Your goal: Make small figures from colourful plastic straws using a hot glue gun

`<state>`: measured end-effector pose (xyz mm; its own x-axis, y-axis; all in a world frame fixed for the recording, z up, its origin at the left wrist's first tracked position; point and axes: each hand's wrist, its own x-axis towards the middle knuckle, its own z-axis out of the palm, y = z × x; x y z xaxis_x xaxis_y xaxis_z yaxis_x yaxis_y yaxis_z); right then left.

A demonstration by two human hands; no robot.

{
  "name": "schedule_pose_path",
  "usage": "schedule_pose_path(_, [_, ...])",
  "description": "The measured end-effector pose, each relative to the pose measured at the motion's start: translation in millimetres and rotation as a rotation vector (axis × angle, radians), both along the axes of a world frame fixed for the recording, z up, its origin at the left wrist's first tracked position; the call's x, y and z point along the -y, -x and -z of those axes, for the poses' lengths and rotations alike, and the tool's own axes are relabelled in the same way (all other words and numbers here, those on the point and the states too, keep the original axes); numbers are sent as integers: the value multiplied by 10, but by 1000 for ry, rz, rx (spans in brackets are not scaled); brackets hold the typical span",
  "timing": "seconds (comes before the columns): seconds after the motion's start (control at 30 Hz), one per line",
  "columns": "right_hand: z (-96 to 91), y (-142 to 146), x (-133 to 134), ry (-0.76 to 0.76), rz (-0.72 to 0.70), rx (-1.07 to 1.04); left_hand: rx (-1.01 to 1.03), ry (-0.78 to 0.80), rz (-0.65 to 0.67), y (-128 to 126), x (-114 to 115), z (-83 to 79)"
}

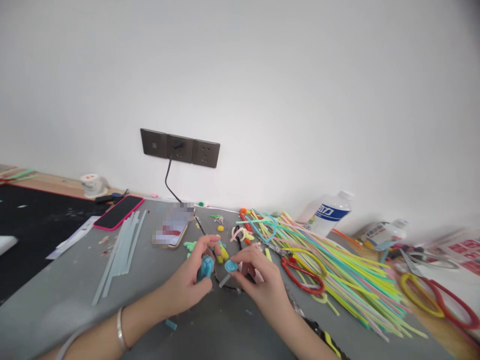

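My left hand (187,282) is closed around a small blue bundle of folded straw pieces (205,267), with a yellow and green piece (222,251) at its fingertips. My right hand (260,285) pinches a short light-blue straw piece (230,266) just to the right of that bundle. Both hands hover low over the grey table (67,300) near its middle. A silver bracelet (120,330) circles my left wrist.
A heap of coloured straws (337,270) lies right of my hands, with red-handled scissors (303,275) on it. Clear glue sticks (120,250), a pink-cased phone (118,211) and a second phone (170,231) on a cable lie left. Two bottles (330,212) stand by the wall.
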<state>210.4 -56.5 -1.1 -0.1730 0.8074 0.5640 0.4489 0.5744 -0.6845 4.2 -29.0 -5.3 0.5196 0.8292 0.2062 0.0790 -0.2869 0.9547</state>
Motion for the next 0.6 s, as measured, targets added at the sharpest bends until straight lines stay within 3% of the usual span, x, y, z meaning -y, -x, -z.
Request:
schedule_pose_path(0.1, [-6,1,-15,102,15,-98,-61,-78,50,11,0,60])
schedule_pose_path(0.23, [-5,10,-31,197,-76,-214,-90,-138,104,-4,-22,134])
schedule_pose_path(0.6, [11,27,-25,239,-162,-88,-131,-224,177,-25,-5,150])
